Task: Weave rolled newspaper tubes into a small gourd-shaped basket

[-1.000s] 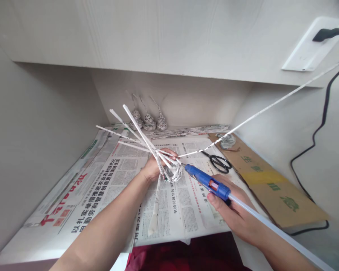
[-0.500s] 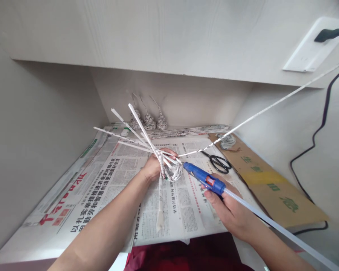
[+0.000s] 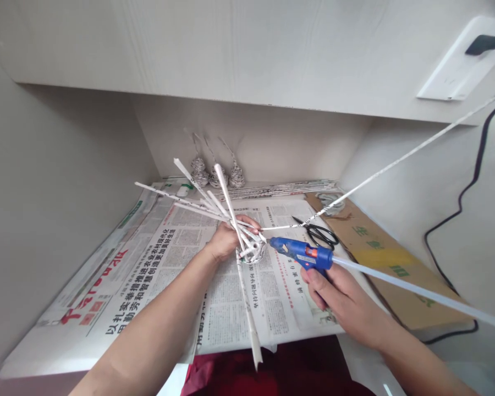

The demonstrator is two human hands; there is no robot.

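Over the newspaper, my left hand [image 3: 226, 237] grips a small weave of rolled paper tubes [image 3: 253, 250]. Several of its tubes fan out to the far left, one points down toward me, and a long paper tube [image 3: 371, 177] runs from it up to the right edge. My right hand [image 3: 334, 289] is closed around the handle of a blue glue gun [image 3: 301, 253], whose nozzle is at the right side of the weave. Whether the tip touches the paper I cannot tell. A long translucent glue stick [image 3: 404, 289] sticks out of the gun's back.
Newspaper sheets [image 3: 160, 275] cover the table. Black-handled scissors [image 3: 322, 236] lie right of the weave, beside a cardboard piece [image 3: 396, 280]. At the back stand several woven gourd shapes [image 3: 236, 175] and a bundle of paper tubes [image 3: 280, 190]. A black cord [image 3: 474, 176] hangs on the right.
The weave has turned in my left hand, its near tube swinging right and its upright tube tipping right. My right hand has shifted slightly right, and the glue gun now lies more level.
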